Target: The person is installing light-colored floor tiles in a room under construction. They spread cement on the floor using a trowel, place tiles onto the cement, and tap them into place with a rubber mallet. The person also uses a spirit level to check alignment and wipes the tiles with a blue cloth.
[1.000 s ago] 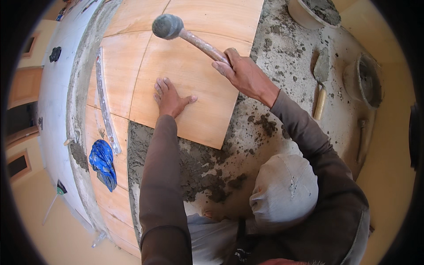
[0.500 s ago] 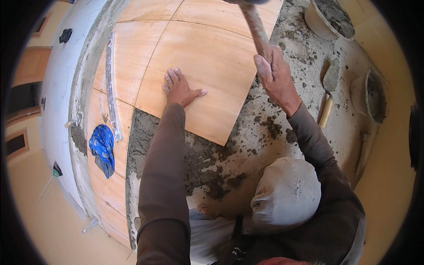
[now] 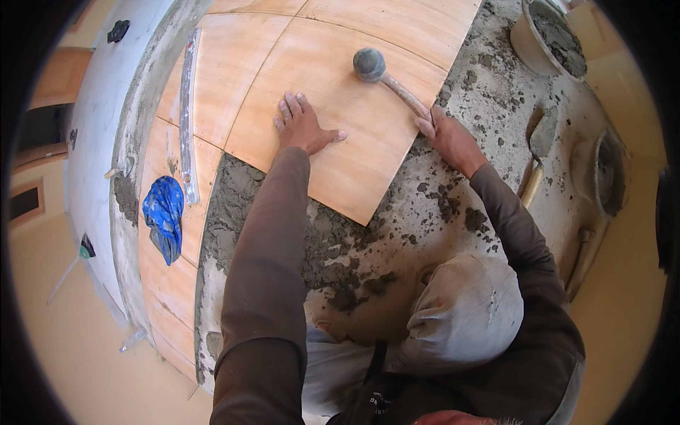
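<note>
- Nearest the camera: bent knee in dusty grey trousers (image 3: 464,315), both brown sleeves ran up from the lower edge.
- Just past the knee, wet grey mortar bed (image 3: 340,262) lay rough and lumpy, spread over the floor up to the tile edges.
- Large tan wood-look tile (image 3: 340,106) sat on the mortar, its near corner pointing at the person, its far and left edges meeting laid tiles.
- Left hand (image 3: 303,126) lay flat on that tile, palm down, fingers together pointing away, thumb stuck out to the right.
- Right hand (image 3: 443,136) was at the tile's right edge, fist wrapped around the end of the wooden handle.
- Rubber mallet (image 3: 388,79) ran up-left from that fist; its grey head rested on or just above the tile face, could not tell which.
- Left side: blue rag (image 3: 163,214) crumpled on a laid tile, near the mortar edge.
- Metal straightedge (image 3: 188,113) lay along the laid tiles, beyond the rag, well left of the left hand.
- Right side: trowel (image 3: 537,157) with wooden handle lay on mortar, near the right forearm.
- Beside it, shallow mortar pan (image 3: 602,173).
- Farthest, top right: bucket (image 3: 545,35) with grey mortar inside.
</note>
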A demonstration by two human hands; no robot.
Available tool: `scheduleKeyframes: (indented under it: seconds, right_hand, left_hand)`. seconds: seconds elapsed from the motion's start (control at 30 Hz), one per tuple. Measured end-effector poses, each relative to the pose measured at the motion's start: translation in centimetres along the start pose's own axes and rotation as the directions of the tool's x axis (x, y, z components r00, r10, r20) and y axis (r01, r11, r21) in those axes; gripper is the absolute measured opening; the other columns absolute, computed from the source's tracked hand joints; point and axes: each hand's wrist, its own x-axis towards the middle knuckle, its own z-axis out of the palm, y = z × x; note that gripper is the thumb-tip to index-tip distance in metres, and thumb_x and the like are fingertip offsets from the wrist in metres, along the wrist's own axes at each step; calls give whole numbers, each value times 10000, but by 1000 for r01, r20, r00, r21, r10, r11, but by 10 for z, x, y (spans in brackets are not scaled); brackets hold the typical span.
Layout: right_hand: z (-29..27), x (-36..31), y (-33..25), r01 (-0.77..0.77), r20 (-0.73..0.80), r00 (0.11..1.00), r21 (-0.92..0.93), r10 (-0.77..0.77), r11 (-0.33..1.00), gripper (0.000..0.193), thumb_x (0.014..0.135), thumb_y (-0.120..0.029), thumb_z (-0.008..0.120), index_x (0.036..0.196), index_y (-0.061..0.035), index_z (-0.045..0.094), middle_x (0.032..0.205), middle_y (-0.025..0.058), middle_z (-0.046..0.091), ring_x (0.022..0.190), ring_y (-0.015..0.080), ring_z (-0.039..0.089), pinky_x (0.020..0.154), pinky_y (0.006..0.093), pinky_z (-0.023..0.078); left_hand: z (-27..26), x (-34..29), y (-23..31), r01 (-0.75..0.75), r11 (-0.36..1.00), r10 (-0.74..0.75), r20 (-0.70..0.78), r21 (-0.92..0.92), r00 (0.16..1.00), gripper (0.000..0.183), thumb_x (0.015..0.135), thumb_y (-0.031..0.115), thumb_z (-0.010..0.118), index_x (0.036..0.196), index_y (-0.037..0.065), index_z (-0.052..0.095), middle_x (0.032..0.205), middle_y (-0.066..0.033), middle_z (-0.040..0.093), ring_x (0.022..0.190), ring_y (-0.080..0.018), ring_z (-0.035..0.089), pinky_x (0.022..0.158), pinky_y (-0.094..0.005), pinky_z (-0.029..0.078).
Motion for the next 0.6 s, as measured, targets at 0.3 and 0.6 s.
scheduleKeyframes:
  seconds: [0.3,0.6]
  right_hand:
    - [14,-41,-8,-15,98,995,-79,23,997,396,1077,-401,553,1042,-6,529,671,215,615,598,397,643,581,498,479]
    - [5,-60,-13,-48,82,996,12,47,999,434,1084,-428,529,1035,3,534,724,248,620,645,430,628,616,512,482]
  left_hand:
    - [5,2,-6,5,1000,-5,-35,16,999,1416,722,646,847,1625,-79,32,1708,-305,4,1597,-443,-25,1279,-580,68]
    - [11,4,1,-10,1000,11,-31,29,999,1419,717,675,836,1626,-74,44,1709,-304,1,1597,-444,-23,1276,-582,76]
